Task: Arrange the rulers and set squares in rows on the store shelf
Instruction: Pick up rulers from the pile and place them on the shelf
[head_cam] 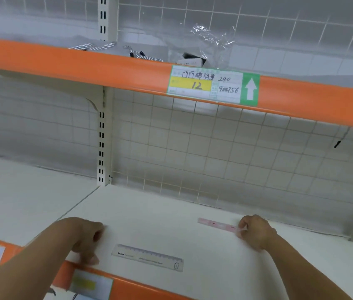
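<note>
Your right fingers (243, 229): pinched on the pink ruler (218, 225), flat on the shelf (171, 217). Left fingers (89, 256): curled, empty, beside the clear ruler (147, 257). Step: placing. Next, probably: square pink parallel behind clear.

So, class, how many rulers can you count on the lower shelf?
2. A clear ruler lies near the front edge, beside the left hand; a pink ruler lies farther back, its end at the right hand. No others show.

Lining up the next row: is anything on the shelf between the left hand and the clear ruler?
Nothing visible. The left hand rests at the shelf front edge, and only bare shelf surface separates it from the clear ruler lying flat beside it.
</note>
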A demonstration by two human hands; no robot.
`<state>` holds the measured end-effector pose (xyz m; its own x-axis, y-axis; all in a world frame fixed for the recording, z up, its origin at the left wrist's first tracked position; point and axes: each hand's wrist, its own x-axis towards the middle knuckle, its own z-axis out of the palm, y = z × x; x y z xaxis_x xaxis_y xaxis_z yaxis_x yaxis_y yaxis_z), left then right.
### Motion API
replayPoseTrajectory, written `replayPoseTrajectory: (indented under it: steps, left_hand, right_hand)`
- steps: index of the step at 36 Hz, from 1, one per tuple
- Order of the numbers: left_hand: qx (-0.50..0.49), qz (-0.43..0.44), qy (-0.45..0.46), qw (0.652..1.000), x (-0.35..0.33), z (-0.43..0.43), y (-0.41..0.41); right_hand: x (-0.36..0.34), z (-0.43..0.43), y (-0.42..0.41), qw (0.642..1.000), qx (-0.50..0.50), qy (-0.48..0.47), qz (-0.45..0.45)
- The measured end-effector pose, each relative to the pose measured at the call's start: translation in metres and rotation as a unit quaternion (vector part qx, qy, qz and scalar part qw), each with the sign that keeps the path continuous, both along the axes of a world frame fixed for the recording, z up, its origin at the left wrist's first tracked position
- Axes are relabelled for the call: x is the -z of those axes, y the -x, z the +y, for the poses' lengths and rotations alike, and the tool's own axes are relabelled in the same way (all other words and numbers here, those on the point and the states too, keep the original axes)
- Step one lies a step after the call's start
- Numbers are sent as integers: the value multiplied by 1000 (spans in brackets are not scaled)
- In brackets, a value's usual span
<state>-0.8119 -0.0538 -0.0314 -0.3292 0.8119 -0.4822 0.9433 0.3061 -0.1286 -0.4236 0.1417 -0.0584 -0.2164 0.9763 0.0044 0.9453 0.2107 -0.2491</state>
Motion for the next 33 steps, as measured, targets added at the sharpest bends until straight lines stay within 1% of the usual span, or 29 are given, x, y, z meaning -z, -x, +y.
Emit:
replayPoseTrajectory:
  steps: [12, 16, 20, 25, 29, 33]
  left_hand:
    - [-15, -24, 0, 1000, -3, 1, -3]
    - [-20, -36, -6, 999, -3, -1, -4]
    - [-5, -32, -10, 999, -4, -2, -6]
    - [20, -62, -31, 997, -6, 2, -12]
    - [30, -88, -62, 994, -3, 5, -22]
    - [27, -93, -59, 993, -3, 4, -27]
  right_hand:
    - [5, 11, 12, 999, -17, 18, 29]
    - [4, 12, 14, 1000, -20, 9, 19]
    - [8, 12, 15, 999, -20, 12, 26]
    - [14, 13, 13, 999, -15, 10, 48]
    - [15, 17, 10, 999, -28, 1, 30]
    - [8, 9, 15, 999, -30, 6, 10]
